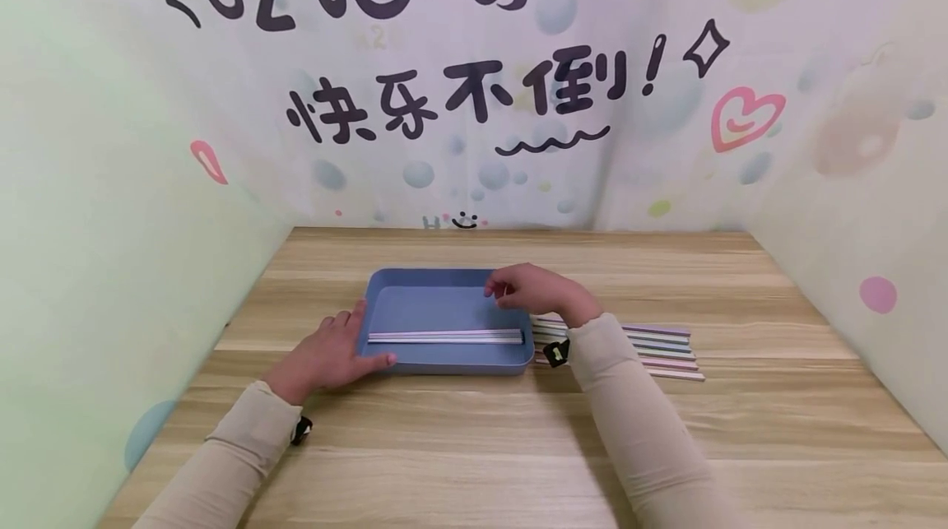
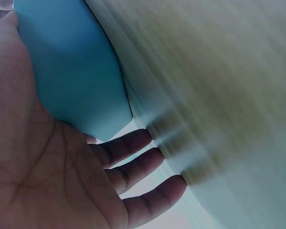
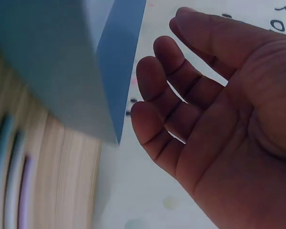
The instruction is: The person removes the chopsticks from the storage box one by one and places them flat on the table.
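Note:
A blue-grey rectangular tray (image 1: 444, 368) lies on the table, with a few slim pale sticks like chopsticks (image 1: 444, 337) side by side in its front half. My left hand (image 1: 333, 352) rests against the tray's left side, thumb at the front left corner. In the left wrist view its fingers (image 2: 148, 202) stretch beside the tray wall (image 2: 81, 62). Over the tray's back right corner hovers my right hand (image 1: 536, 290), fingers loosely bent with nothing between them. The right wrist view shows that hand (image 3: 214, 114) apart from the tray wall (image 3: 52, 71).
Right of the tray, several similar sticks (image 1: 666, 345) in pale and dark colours lie in a row on the wooden table (image 1: 459, 447), partly hidden under my right forearm. A printed cloth wall (image 1: 444, 175) closes the back, with pale walls at both sides.

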The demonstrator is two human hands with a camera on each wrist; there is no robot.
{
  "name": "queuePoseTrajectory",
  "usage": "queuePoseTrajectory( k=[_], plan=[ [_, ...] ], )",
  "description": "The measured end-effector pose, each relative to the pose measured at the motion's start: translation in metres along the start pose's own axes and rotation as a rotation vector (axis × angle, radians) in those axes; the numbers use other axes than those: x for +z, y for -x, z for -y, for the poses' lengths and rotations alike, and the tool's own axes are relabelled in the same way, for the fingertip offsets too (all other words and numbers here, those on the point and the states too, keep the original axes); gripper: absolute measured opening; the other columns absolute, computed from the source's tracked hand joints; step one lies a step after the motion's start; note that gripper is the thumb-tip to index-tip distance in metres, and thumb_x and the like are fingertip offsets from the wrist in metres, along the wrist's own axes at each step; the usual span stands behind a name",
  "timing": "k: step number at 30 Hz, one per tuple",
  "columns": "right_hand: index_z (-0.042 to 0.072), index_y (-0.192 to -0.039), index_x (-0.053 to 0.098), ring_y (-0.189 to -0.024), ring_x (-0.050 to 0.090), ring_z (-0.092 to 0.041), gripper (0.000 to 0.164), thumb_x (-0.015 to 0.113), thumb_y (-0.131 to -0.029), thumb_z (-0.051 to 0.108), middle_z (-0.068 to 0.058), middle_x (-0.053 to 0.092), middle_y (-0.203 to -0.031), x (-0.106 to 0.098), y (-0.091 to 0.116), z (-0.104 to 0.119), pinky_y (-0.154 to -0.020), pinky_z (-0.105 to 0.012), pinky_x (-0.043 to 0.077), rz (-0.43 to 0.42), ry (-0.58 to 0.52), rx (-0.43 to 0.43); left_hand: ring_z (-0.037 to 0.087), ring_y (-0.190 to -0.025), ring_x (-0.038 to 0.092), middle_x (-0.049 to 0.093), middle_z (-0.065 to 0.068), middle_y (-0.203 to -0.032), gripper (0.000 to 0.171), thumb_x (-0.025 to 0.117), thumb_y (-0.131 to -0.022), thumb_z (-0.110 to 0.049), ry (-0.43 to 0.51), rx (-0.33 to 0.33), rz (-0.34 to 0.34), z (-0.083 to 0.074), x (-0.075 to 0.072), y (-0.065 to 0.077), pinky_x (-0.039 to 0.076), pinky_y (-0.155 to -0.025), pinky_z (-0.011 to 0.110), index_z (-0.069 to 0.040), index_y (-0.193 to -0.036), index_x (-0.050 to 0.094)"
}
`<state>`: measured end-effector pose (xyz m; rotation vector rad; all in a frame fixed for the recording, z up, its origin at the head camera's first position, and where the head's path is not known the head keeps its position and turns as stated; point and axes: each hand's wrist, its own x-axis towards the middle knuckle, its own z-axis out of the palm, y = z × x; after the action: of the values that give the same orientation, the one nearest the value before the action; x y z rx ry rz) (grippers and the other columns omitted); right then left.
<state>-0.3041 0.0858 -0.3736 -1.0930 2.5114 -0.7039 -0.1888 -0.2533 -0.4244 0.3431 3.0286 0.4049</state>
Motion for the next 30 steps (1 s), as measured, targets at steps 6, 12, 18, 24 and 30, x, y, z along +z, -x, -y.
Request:
queuePoseTrajectory(
  k=[6, 12, 18, 24, 30],
  plan=[
    [0.006, -0.114, 0.067, -0.088, 0.055, -0.018, 0.019, 0.062, -0.096, 0.005, 0.000, 0.062, -0.095, 0.003, -0.014, 0.012, -0.077, -0.032, 0.047, 0.025, -0.010, -0.019, 0.051, -0.123, 0.044, 0.043, 0.038, -0.138, 0.116, 0.054, -0.085, -0.076, -0.004, -0.006, 0.008, -0.001, -0.002, -0.001, 0.043, -0.097, 0.058, 0.012, -0.152, 0.016],
    [0.005, -0.116, 0.067, -0.088, 0.055, -0.020, 0.020, 0.061, -0.097, 0.004, -0.001, 0.061, -0.094, 0.000, -0.020, 0.024, -0.076, -0.033, 0.048, 0.026, -0.020, -0.031, 0.052, -0.122, 0.044, 0.044, 0.038, -0.136, 0.116, 0.056, -0.085, -0.074, 0.004, 0.002, 0.003, -0.003, -0.003, -0.001, 0.043, -0.096, 0.058, 0.013, -0.151, 0.017],
    [0.004, -0.115, 0.067, -0.088, 0.054, -0.019, 0.019, 0.062, -0.097, 0.005, 0.000, 0.061, -0.094, 0.003, -0.029, 0.027, -0.076, -0.031, 0.047, 0.052, -0.003, -0.049, 0.051, -0.122, 0.045, 0.044, 0.037, -0.137, 0.117, 0.054, -0.085, -0.076, -0.008, -0.009, 0.014, -0.001, -0.002, -0.002, 0.043, -0.097, 0.057, 0.012, -0.152, 0.016],
    [0.005, -0.115, 0.067, -0.088, 0.054, -0.018, 0.019, 0.062, -0.097, 0.005, 0.000, 0.061, -0.095, 0.007, -0.037, 0.025, -0.076, -0.031, 0.047, 0.077, -0.001, -0.054, 0.050, -0.123, 0.044, 0.043, 0.037, -0.138, 0.119, 0.053, -0.084, -0.078, -0.008, -0.019, 0.023, 0.000, -0.001, -0.002, 0.043, -0.097, 0.058, 0.012, -0.152, 0.016],
    [0.007, -0.115, 0.067, -0.091, 0.055, -0.018, 0.019, 0.062, -0.097, 0.006, 0.000, 0.061, -0.098, 0.011, -0.044, 0.026, -0.078, -0.031, 0.048, 0.113, 0.012, -0.053, 0.050, -0.123, 0.044, 0.042, 0.037, -0.139, 0.120, 0.053, -0.083, -0.078, -0.004, -0.029, 0.031, -0.001, -0.001, -0.003, 0.043, -0.097, 0.058, 0.012, -0.153, 0.015]
  ],
)
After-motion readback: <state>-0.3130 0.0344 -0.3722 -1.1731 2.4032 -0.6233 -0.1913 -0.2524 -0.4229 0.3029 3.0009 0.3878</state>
